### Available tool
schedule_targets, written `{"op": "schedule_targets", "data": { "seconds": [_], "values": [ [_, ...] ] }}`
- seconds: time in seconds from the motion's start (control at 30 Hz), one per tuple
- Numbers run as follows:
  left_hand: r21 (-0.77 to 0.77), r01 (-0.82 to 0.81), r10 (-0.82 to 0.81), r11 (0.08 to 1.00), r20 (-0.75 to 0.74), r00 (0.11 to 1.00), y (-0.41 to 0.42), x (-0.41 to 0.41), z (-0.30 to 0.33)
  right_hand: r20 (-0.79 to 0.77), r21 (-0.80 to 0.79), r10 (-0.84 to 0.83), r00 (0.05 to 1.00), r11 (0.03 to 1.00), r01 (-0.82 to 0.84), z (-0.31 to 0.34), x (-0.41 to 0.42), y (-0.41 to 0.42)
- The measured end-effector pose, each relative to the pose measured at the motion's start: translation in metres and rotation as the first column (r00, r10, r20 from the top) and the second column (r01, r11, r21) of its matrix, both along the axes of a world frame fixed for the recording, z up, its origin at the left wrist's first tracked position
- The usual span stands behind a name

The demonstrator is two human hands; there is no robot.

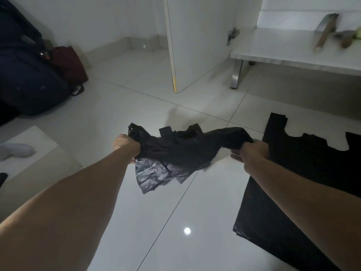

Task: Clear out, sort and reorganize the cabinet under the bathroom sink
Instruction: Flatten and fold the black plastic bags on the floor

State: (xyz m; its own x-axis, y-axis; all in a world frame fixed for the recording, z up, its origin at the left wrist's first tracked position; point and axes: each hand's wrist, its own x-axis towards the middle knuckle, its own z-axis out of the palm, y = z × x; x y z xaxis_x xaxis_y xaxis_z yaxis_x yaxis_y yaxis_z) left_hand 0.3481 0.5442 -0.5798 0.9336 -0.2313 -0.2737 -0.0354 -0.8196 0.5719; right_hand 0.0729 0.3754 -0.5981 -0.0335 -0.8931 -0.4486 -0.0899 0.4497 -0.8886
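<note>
Crumpled black plastic bag (175, 151) held above the floor tiles (121, 106), stretched between both hands. Left hand (127, 143) fist-grips one end; right hand (252, 151) fingers curl round the other.

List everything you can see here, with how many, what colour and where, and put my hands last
crumpled bag: one, black plastic, held up over the floor between both hands
flat bags: a stack, count unclear, black, on the floor at right
cabinet door: one, white, standing open at top centre
cabinet shelf: one, white, top right, on metal legs
tools: two, wooden handles with metal heads, on the shelf; blurred
dark bag: one, navy, on the floor at far left
maroon bag: one, beside the navy one
floor: pale glossy tiles
left hand: grips the crumpled bag's left end
right hand: grips its right end
</note>
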Motion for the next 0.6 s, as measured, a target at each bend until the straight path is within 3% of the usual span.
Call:
{"op": "schedule_targets", "data": {
  "seconds": [0.1, 0.23, 0.33, 0.37, 0.47, 0.53, 0.6],
  "values": [
    [0.156, 0.039, -0.057, 0.987, 0.114, 0.992, 0.008, -0.001, 0.003, 0.036, -0.028, -0.083, 0.996, 0.996, 0.084, 0.005, -0.022, -0.013],
    [0.251, 0.081, -0.127, 0.965, 0.173, 0.977, 0.012, -0.008, -0.005, 0.104, -0.048, -0.103, 0.989, 0.993, 0.108, 0.011, -0.052, -0.033],
    [0.234, 0.063, -0.118, 0.97, 0.227, 0.967, 0.003, -0.021, -0.008, 0.065, -0.111, 0.091, 0.994, 0.99, -0.084, 0.019, -0.08, -0.047],
    [0.264, 0.116, -0.194, 0.957, 0.29, 0.937, -0.002, -0.027, -0.009, 0.028, -0.125, 0.188, 0.982, 0.975, -0.183, 0.023, -0.09, -0.049],
    [0.402, 0.392, -0.557, 0.827, 0.497, 0.665, -0.022, -0.053, -0.014, -0.072, -0.081, 0.435, 0.897, 0.894, -0.44, 0.039, -0.115, -0.044],
    [0.407, 0.565, -0.693, 0.718, 0.504, 0.516, -0.036, -0.082, -0.015, -0.039, -0.019, 0.469, 0.882, 0.882, -0.47, 0.04, -0.127, -0.044],
    [0.397, 0.725, -0.804, 0.563, 0.468, 0.368, -0.049, -0.114, -0.021, 0.093, 0.029, 0.432, 0.897, 0.9, -0.436, 0.037, -0.137, -0.047]
  ]
}}
